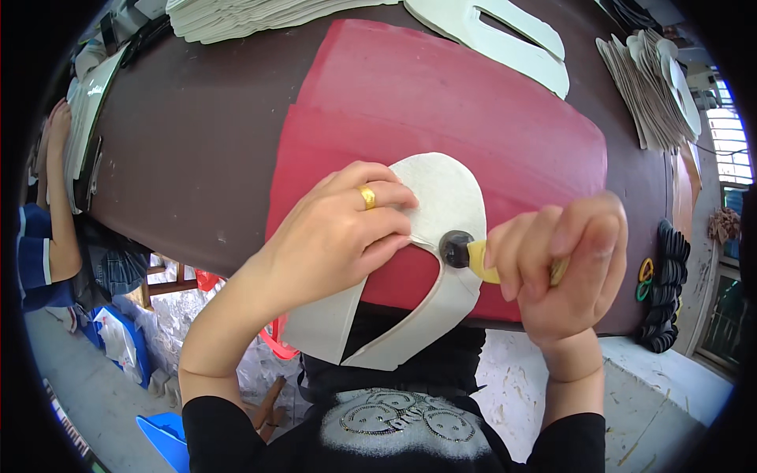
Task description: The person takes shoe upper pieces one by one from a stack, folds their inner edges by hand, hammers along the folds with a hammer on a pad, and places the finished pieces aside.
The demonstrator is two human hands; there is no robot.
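Observation:
A white shoe upper (443, 189), shaped like a U with a rounded toe, lies on a red mat (371, 126). Its two open ends hang over the table's near edge towards my body. My left hand (339, 225), with a gold ring, grips the upper near the inner curve, fingers bent and pressed together on it. In my right hand (564, 264) is a hammer (482, 260) with a yellow handle, my fingers wrapped round it. Its dark round head is at the upper's inner edge, just right of my left fingertips; whether it touches I cannot tell.
A stack of white pieces (260, 17) and another white upper (505, 39) lie along the brown table's (189, 150) far side. More pieces are stacked (650, 91) at right, above black bundles (666, 284). At far left, another person's arm (59, 181) reaches in.

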